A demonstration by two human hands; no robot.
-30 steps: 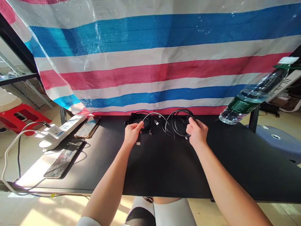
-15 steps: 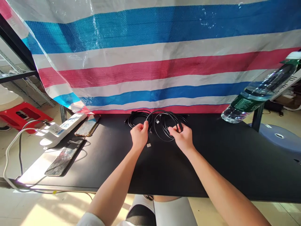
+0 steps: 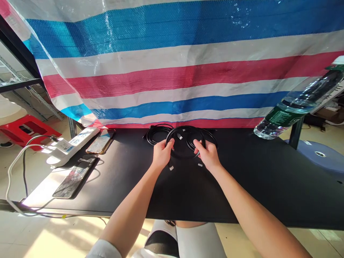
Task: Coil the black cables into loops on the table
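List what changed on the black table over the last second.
The right hand moved left toward the left hand, gathering the black coiled cable into one tighter loop held between them. The second black cable coil, two phones, power strip and water bottle stayed put.

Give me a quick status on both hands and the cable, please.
Left hand and right hand grip the coiled black cable. Coil held above the black table. Second cable coil lies just behind.

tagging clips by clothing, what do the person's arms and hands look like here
Both forearms are bare, with no watch, rings or gloves visible on the left hand or the right hand. A short white sleeve shows at the left upper arm.
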